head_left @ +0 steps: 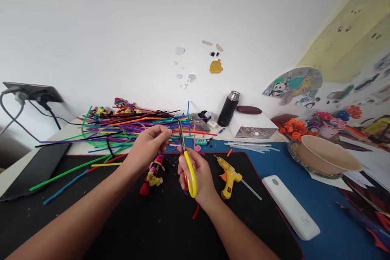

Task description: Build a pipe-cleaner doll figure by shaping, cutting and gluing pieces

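Observation:
My right hand point(199, 172) is closed around a pair of scissors point(190, 174) with yellow handles, the blades pointing up and away from me. Left of the blades, my left hand point(149, 146) is pinched at the fingertips; whatever it holds is too small to make out. Below it on the black mat point(140, 227) lies a small figure of fuzzy pipe cleaners point(153, 174) in pink, yellow and red. A short red pipe cleaner piece point(196, 211) shows under my right hand, partly hidden by it.
Many coloured pipe cleaners point(122, 130) are heaped at the back left. A yellow glue gun point(229, 176) lies right of my hands, near a white case point(291, 207). Behind stand a black thermos point(228, 108) and a white box point(254, 124). A bowl point(330, 154) is at the right.

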